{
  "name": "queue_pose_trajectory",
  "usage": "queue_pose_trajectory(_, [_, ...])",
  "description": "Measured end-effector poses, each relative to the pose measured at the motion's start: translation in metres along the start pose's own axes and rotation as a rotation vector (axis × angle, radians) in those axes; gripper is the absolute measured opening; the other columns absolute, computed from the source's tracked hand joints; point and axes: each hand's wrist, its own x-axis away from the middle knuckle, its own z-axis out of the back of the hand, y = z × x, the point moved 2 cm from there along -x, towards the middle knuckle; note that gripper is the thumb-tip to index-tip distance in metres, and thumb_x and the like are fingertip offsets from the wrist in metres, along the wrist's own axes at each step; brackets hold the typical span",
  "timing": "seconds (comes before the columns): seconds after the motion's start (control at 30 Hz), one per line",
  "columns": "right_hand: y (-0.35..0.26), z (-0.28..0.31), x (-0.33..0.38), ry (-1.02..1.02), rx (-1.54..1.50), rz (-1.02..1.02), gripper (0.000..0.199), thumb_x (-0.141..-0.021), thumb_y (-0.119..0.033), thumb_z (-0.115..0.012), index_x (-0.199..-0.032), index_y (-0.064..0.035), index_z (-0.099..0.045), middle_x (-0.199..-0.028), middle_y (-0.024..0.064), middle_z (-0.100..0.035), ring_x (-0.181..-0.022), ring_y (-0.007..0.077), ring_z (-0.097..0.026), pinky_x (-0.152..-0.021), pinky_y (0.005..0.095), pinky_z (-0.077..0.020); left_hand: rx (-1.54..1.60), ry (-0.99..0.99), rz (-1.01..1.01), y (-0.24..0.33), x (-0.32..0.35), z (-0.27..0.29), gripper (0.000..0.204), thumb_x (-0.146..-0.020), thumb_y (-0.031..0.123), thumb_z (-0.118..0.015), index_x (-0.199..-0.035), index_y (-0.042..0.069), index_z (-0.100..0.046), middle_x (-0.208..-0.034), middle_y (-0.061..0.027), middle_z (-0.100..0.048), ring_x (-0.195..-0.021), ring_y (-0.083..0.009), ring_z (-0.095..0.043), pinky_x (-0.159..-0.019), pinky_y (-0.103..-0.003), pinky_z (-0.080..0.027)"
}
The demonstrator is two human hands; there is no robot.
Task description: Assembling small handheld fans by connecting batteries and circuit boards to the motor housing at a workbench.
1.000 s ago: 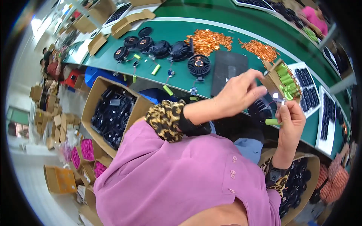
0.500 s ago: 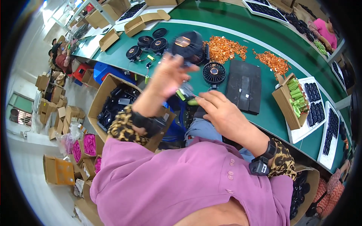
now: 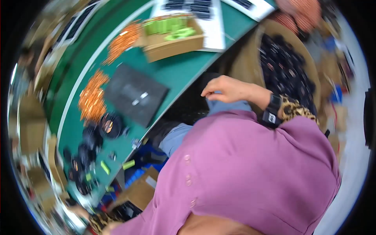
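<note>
My right hand (image 3: pixel 224 89) hangs over my lap beyond the table edge, its fingers curled in. Nothing shows in it. At the lower left rim my left hand (image 3: pixel 79 210) reaches out past the table's near left end, small and smeared by motion. A dark thing lies by its fingers, and I cannot tell whether it is held. Between the hands, a black round fan (image 3: pixel 111 125) rests on the green table (image 3: pixel 121 150), with several more black fans (image 3: pixel 84 156) clustered farther left. Green cylindrical batteries (image 3: pixel 105 167) lie near them, and another green battery (image 3: pixel 128 164) is at the table edge.
A flat black slab (image 3: pixel 137 94) lies mid-table beside orange metal pieces (image 3: pixel 92 98). Farther off, a carton (image 3: pixel 174 50) of green batteries stands by a white tray (image 3: pixel 215 35). A big carton (image 3: pixel 244 58) of black parts stands at the right; another person's checked clothing (image 3: pixel 299 15) is behind it.
My view has swung to the right. My left hand has moved away from the blurred fan to the far left. My right hand has left the green battery and drawn back over my lap.
</note>
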Motion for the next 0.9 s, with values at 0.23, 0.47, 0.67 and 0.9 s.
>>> queue_pose_trajectory(0.23, [0.051, 0.031, 0.19, 0.546, 0.273, -0.674, 0.014, -0.075, -0.011, -0.058, -0.084, -0.0023, -0.065, -0.076, 0.014, -0.064, -0.07, 0.0258, -0.063, -0.066, 0.0319, -0.0491, -0.216, -0.113, -0.235, 0.021, -0.05, -0.048, 0.039, -0.081, 0.014, -0.062, -0.117, 0.003, -0.052, -0.111, -0.0088, -0.057, -0.096, -0.0186, -0.056, -0.076, -0.029, -0.048])
queue_pose_trajectory(0.47, [0.109, 0.098, 0.352, 0.933, 0.888, -1.502, 0.042, -0.068, -0.02, -0.066, -0.109, -0.013, -0.058, -0.111, 0.0156, -0.057, -0.104, 0.0347, -0.052, -0.085, 0.0447, -0.0439, -0.46, 0.129, -0.325, 0.02, 0.023, 0.059, 0.04, -0.083, 0.017, -0.059, -0.118, 0.001, -0.051, -0.113, -0.0093, -0.056, -0.098, -0.0177, -0.055, -0.079, -0.027, -0.046])
queue_pose_trajectory(0.67, [0.214, 0.102, 0.483, 0.649, 0.427, -1.504, 0.113, -0.045, -0.046, -0.08, -0.139, -0.0207, -0.022, -0.139, 0.0234, -0.027, -0.131, 0.0354, -0.023, -0.104, 0.0434, -0.025, -0.67, 0.451, -0.327, 0.03, 0.134, 0.139, 0.041, -0.085, 0.02, -0.058, -0.12, 0.0, -0.05, -0.115, -0.0098, -0.055, -0.1, -0.0169, -0.054, -0.082, -0.026, -0.044])
queue_pose_trajectory(0.9, [0.182, 0.103, 0.452, 0.739, 0.525, -1.47, 0.092, -0.048, -0.02, -0.075, -0.132, -0.0157, -0.037, -0.128, 0.0215, -0.042, -0.115, 0.0354, -0.045, -0.095, 0.0394, -0.039, -0.104, 0.221, -0.36, 0.264, 0.203, -0.091, 0.029, -0.088, 0.01, -0.049, -0.113, -0.002, -0.055, -0.106, -0.0088, -0.058, -0.097, -0.0158, -0.055, -0.084, -0.026, -0.042])
